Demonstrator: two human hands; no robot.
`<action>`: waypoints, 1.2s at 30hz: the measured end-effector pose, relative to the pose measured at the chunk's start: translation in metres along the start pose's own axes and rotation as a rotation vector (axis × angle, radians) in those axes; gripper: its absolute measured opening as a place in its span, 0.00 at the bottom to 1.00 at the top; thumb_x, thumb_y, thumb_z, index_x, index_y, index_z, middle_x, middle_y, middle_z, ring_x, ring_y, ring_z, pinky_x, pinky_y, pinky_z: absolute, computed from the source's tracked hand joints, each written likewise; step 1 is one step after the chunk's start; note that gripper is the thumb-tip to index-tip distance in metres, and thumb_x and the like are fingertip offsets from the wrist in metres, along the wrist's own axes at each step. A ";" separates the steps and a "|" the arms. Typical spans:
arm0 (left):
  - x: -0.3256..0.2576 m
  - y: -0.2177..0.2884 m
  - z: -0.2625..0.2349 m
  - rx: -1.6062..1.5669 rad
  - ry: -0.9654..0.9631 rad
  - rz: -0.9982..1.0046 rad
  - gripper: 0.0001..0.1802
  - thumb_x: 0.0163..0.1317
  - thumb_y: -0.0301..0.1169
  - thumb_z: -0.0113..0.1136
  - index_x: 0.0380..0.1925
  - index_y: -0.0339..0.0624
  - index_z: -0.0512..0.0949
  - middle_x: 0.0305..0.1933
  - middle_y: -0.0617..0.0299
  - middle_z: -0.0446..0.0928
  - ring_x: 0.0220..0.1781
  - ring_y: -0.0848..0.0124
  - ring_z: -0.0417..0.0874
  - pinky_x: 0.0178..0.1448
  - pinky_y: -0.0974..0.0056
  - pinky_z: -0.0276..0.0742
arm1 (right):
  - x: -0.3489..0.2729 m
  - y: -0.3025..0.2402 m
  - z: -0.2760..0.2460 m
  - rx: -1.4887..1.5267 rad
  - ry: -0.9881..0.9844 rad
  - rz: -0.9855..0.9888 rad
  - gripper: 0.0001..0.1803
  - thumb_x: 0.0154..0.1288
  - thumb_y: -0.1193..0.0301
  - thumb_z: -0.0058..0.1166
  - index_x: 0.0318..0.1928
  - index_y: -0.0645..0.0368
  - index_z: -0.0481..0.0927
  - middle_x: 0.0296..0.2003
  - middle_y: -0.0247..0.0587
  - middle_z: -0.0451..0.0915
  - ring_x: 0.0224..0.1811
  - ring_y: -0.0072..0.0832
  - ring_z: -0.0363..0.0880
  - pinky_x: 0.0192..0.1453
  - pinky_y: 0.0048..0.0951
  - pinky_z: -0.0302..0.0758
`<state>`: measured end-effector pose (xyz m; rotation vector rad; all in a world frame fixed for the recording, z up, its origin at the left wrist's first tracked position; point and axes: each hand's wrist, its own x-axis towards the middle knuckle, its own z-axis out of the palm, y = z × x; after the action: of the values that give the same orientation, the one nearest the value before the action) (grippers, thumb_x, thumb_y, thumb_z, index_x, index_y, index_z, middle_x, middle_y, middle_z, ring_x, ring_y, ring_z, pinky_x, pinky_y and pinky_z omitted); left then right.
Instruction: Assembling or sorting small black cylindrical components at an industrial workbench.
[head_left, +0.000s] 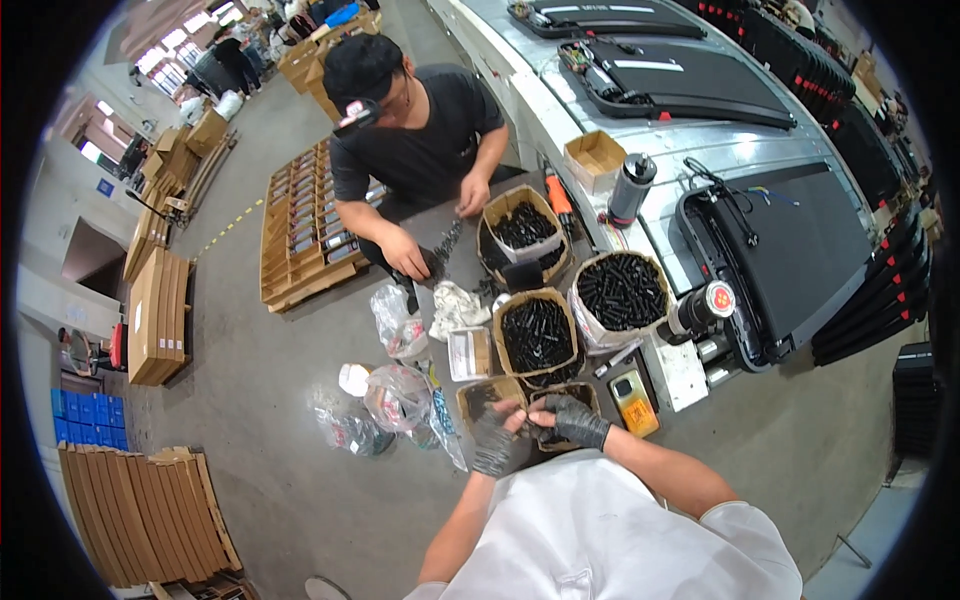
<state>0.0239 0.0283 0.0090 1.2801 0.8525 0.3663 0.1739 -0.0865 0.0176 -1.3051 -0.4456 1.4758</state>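
My left hand (pixel 500 440) and my right hand (pixel 572 420), both in dark grey gloves with bare fingertips, meet close in front of me. Their fingers are pinched together, and whatever they hold is too small to make out. Just beneath them are two open cardboard boxes, a left one (pixel 478 398) and a right one (pixel 592 393), partly covered by the hands. Beyond these stands a box of small black parts (pixel 538 335). To its right is a round-cornered container of black cylindrical pieces (pixel 622 290).
A co-worker (pixel 420 140) handles a row of small dark parts across the table. A phone (pixel 634 402) lies right of my hands; a small white box (pixel 469 354) and white cloth (pixel 458 308) lie left. Plastic bags (pixel 398 398) hang at the left edge. A metal bench (pixel 660 150) carries black panels.
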 end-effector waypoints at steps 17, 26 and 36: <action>-0.010 -0.004 0.010 0.342 0.045 0.311 0.13 0.61 0.30 0.59 0.43 0.35 0.77 0.37 0.54 0.79 0.39 0.66 0.80 0.46 0.63 0.75 | -0.016 0.006 -0.003 0.377 -0.001 0.248 0.19 0.64 0.71 0.57 0.53 0.65 0.75 0.44 0.39 0.80 0.45 0.26 0.78 0.49 0.27 0.78; -0.009 -0.023 0.018 0.318 0.171 0.399 0.12 0.59 0.24 0.57 0.44 0.38 0.78 0.41 0.51 0.79 0.44 0.60 0.81 0.51 0.62 0.75 | -0.009 0.011 -0.009 0.648 -0.173 0.215 0.19 0.65 0.75 0.54 0.56 0.63 0.73 0.46 0.38 0.79 0.48 0.26 0.79 0.55 0.25 0.77; -0.008 0.002 0.037 0.395 0.140 0.296 0.10 0.59 0.30 0.63 0.37 0.37 0.82 0.35 0.54 0.82 0.39 0.64 0.83 0.47 0.63 0.76 | -0.009 0.025 -0.011 0.522 -0.011 0.164 0.15 0.64 0.73 0.55 0.51 0.64 0.75 0.42 0.38 0.79 0.46 0.27 0.78 0.51 0.28 0.77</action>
<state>0.0465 -0.0016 0.0155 1.7729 0.8810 0.5456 0.1710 -0.1075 -0.0017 -0.9297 0.0492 1.5976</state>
